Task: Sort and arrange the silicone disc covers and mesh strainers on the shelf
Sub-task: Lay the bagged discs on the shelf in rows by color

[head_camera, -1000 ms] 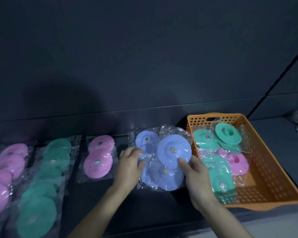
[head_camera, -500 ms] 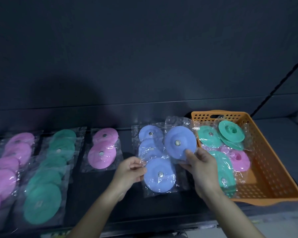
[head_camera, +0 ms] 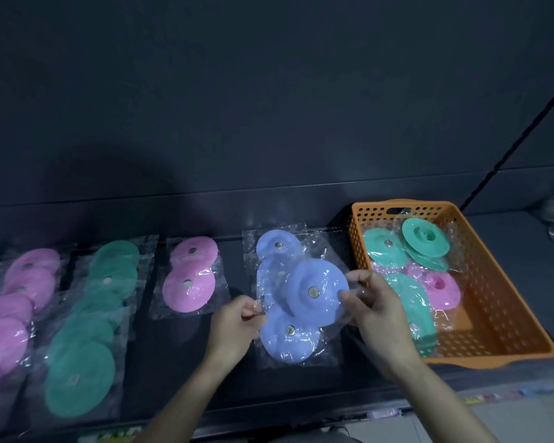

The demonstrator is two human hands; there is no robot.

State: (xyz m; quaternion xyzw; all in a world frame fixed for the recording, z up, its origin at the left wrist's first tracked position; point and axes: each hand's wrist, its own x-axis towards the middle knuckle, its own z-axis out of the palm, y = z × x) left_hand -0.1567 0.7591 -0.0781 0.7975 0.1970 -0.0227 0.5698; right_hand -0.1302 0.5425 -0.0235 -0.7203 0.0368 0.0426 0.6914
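The right hand (head_camera: pixel 375 302) pinches the bag edge of a blue disc cover (head_camera: pixel 314 292), held over the blue row (head_camera: pixel 277 246) on the shelf (head_camera: pixel 173 362). The left hand (head_camera: pixel 234 327) pinches the film of the front packet (head_camera: pixel 288 334). The cover looks light, floppy and slick in plastic, so it is best taken by the rim through the wrap.

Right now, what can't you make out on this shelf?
Head view only.
Pink silicone disc covers in clear bags: row cut off by the left edge, count unknown.
Teal silicone disc cover in the orange perforated plastic basket: partly hidden by the right hand.
Blue silicone disc cover the right hand holds: overlapping film hides whether the left hand pinches its clear bag or another.
Shelf-edge labels: blurred, unreadable.
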